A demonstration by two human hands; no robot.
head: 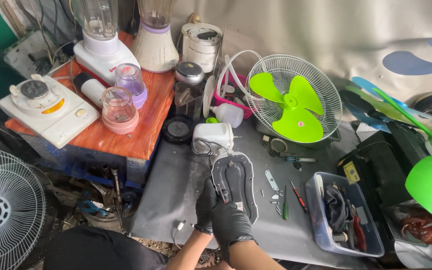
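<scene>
While both gloved hands work:
Left hand (pixel 205 202): steadies iron soleplate (pixel 234 181), grip unclear.
Right hand (pixel 230 222): closed on tool.
Progress: screws (pixel 277 208) out, iron opened; reassembly remains.

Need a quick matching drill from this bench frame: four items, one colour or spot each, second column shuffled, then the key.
Things:
1. fan blade in the wire grille
2. small screwdriver
3. clear plastic bin
4. blender base with a dial

Descriptions:
A. on the orange wooden board, at the left
B. bright green, three lobes
C. at the right of the grey mat, holding tools
D. green handle, lying on the grey mat right of the oval base plate

Pairs: 1-B, 2-D, 3-C, 4-A

Both gloved hands, left and right, are at the oval base plate.
</scene>
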